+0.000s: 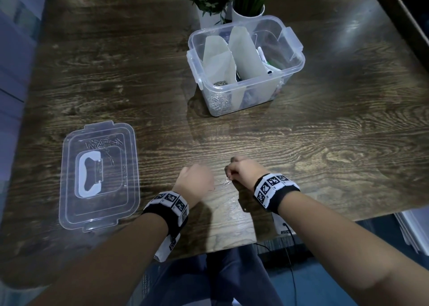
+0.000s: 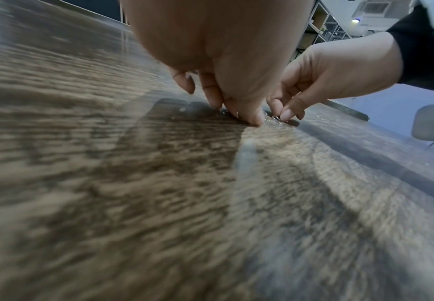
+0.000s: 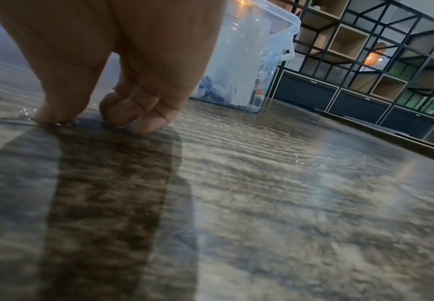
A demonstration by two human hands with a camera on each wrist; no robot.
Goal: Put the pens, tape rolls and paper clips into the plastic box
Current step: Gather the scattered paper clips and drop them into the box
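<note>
Loose paper clips (image 1: 226, 181) lie near the table's front edge, between my two hands. My left hand (image 1: 199, 180) curls down over them; in the left wrist view its fingertips (image 2: 251, 119) are bunched together on the wood, pinching at small clips (image 2: 275, 120). My right hand (image 1: 235, 173) pinches clips between thumb and forefinger (image 2: 286, 115); its other fingers (image 3: 133, 114) are curled on the table. The clear plastic box (image 1: 294, 71) stands open farther back, with white dividers, paper clips (image 1: 219, 101) in its near-left compartment and pens on the right. What lies behind the dividers is hidden.
The clear lid (image 1: 69, 189) lies flat at the left, with several paper clips (image 1: 102, 143) scattered on it. Two potted plants (image 1: 248, 6) stand behind the box. The table's front edge (image 1: 232, 247) is just below my wrists. Bare wood separates my hands from the box.
</note>
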